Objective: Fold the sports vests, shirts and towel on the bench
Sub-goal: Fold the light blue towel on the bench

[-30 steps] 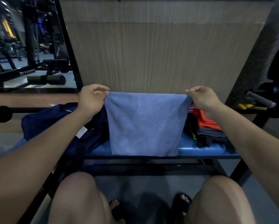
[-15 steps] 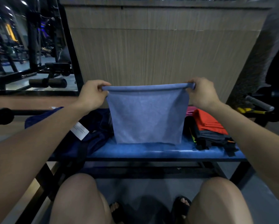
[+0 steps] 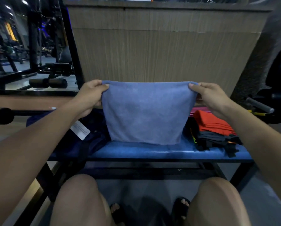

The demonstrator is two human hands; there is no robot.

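A light blue towel hangs folded in the air above the blue padded bench. My left hand pinches its top left corner and my right hand pinches its top right corner. The towel's lower edge reaches down to just above the bench seat. To the right on the bench lies a stack of folded clothes with an orange piece on top and grey and black ones below. On the left lies a dark navy garment with a white label, unfolded.
A wood-grain wall panel stands right behind the bench. Gym machines and a foam roller pad are at the back left. A metal bar sticks out at the right. My knees and sandalled feet are below the bench front.
The towel has been raised, so its lower edge no longer hangs over the bench's front edge. Both hands kept hold of the top corners.
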